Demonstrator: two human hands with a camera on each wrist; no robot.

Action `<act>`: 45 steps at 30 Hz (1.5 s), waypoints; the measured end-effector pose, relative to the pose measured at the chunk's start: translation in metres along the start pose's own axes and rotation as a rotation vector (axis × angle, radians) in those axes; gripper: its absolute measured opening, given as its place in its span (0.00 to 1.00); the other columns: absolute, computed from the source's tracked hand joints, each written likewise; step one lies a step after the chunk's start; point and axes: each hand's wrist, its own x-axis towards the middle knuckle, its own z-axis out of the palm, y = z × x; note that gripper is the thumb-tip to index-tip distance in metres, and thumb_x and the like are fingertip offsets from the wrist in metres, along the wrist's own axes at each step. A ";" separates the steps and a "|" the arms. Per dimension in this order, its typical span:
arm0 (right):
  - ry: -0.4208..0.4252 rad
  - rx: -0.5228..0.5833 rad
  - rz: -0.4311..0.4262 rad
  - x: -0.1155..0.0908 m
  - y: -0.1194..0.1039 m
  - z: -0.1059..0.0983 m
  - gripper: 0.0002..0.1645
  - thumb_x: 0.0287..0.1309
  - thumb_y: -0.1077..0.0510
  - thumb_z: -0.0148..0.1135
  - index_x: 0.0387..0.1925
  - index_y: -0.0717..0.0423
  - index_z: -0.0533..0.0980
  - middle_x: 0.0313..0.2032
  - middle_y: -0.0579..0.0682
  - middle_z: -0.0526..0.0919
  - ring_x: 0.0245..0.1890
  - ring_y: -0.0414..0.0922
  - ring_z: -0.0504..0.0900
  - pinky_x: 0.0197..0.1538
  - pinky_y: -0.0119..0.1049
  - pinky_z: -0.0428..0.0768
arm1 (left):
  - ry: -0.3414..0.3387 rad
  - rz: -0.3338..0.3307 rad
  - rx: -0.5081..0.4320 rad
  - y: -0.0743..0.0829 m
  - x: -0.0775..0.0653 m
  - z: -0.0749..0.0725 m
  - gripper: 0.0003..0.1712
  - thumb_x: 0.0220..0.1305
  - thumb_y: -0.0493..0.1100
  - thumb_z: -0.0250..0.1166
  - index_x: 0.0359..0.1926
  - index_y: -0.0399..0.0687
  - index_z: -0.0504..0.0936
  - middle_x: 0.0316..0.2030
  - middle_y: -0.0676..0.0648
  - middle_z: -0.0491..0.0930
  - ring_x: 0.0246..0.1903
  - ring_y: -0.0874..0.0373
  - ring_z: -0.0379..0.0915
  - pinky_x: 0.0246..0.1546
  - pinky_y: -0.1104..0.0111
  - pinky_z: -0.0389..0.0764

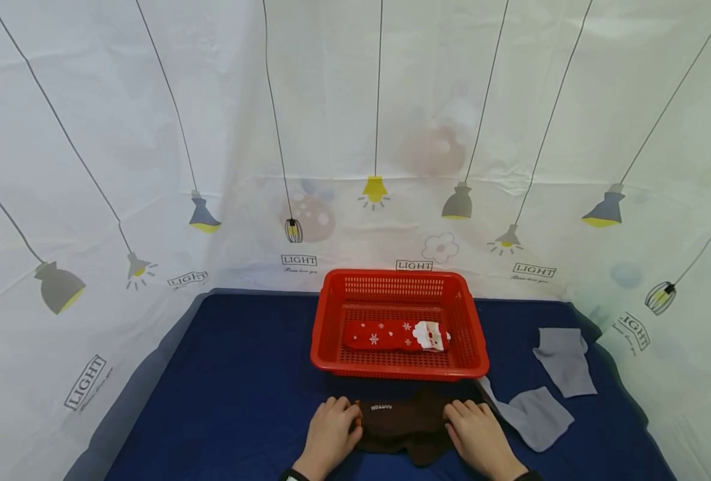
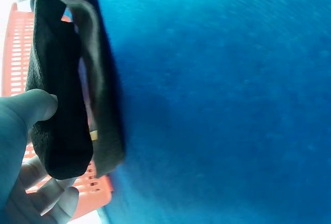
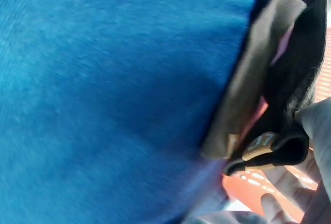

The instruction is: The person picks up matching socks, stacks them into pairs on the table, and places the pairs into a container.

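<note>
A dark brown sock (image 1: 400,417) with white lettering stretches between my two hands, just in front of the red basket. My left hand (image 1: 330,431) pinches one end, thumb on top and fingers beneath in the left wrist view. The opposite end is pinched by my right hand (image 1: 478,434). A second brown sock (image 2: 95,63) runs alongside the held one in the left wrist view, and the right wrist view shows this other brown sock (image 3: 253,74) too. How the two overlap is partly hidden.
A red plastic basket (image 1: 399,372) holds a red sock (image 1: 385,336) with snowflakes and a Santa face. On the right of the dark blue cloth (image 1: 229,401) lie a grey sock (image 1: 566,361) and another grey sock (image 1: 538,414). A white lamp-printed sheet (image 1: 343,100) surrounds it.
</note>
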 end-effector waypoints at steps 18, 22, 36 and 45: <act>-0.009 0.044 0.069 -0.007 -0.015 -0.046 0.10 0.45 0.54 0.68 0.27 0.41 0.73 0.22 0.33 0.70 0.22 0.33 0.68 0.27 0.30 0.65 | -0.032 -0.017 -0.089 0.012 -0.016 -0.037 0.05 0.50 0.51 0.67 0.29 0.60 0.80 0.24 0.60 0.71 0.24 0.66 0.62 0.24 0.73 0.63; -0.061 0.056 0.097 -0.011 -0.019 -0.051 0.09 0.46 0.52 0.67 0.26 0.40 0.73 0.21 0.32 0.67 0.21 0.31 0.66 0.26 0.29 0.64 | -0.067 -0.026 -0.116 0.015 -0.023 -0.041 0.05 0.50 0.51 0.67 0.28 0.60 0.79 0.23 0.61 0.71 0.23 0.67 0.62 0.24 0.73 0.64; 0.024 0.137 0.116 -0.019 -0.028 -0.056 0.11 0.43 0.55 0.69 0.25 0.40 0.73 0.19 0.30 0.65 0.18 0.28 0.61 0.24 0.27 0.63 | -0.127 -0.104 -0.198 0.022 -0.036 -0.058 0.08 0.50 0.51 0.67 0.30 0.58 0.80 0.22 0.61 0.72 0.20 0.69 0.62 0.21 0.73 0.64; 0.037 0.138 0.129 -0.008 -0.022 -0.047 0.11 0.43 0.56 0.69 0.26 0.41 0.73 0.20 0.32 0.68 0.18 0.29 0.64 0.23 0.27 0.63 | -0.128 -0.121 -0.204 0.015 -0.028 -0.045 0.07 0.51 0.51 0.67 0.30 0.59 0.79 0.23 0.60 0.74 0.22 0.67 0.66 0.24 0.70 0.68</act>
